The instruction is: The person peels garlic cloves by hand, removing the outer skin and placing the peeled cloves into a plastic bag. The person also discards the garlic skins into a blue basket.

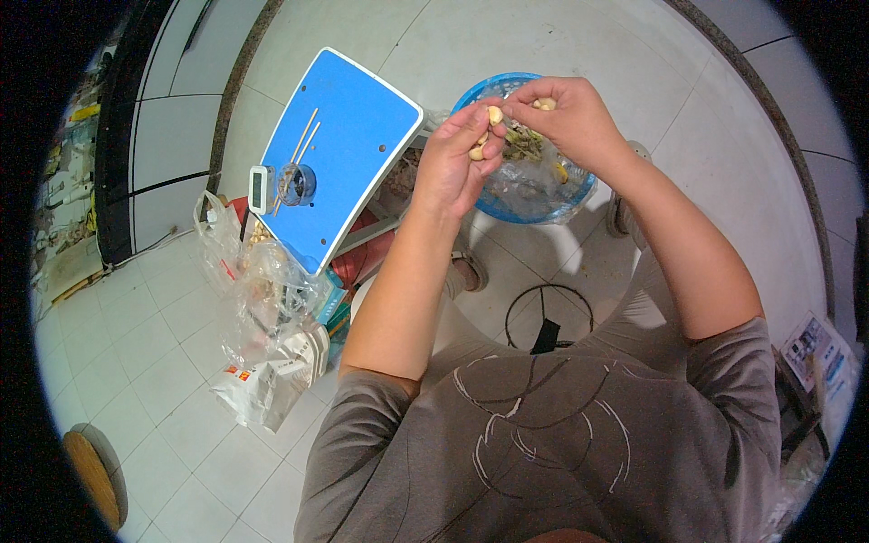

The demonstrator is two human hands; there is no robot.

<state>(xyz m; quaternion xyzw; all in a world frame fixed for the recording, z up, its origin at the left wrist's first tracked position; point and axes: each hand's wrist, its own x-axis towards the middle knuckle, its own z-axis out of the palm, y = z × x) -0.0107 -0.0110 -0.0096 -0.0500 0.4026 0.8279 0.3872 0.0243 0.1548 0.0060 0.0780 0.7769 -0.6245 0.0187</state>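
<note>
Several peeled garlic cloves lie in my left hand, one of them pinched upright at its fingertips. My right hand is close beside it, thumb and forefinger together near that upright clove. More pale cloves show in the curl of my right hand's fingers. Under both hands stands a round blue plastic basket, lined with a clear plastic bag and holding dry plant scraps and a small yellow piece. The hands hide part of its rim.
Left of the basket, a blue-topped small table bears two wooden chopsticks, a clear cup with dark contents and a white digital timer. Plastic bags bulge beneath its near corner. A black wire ring lies between my feet.
</note>
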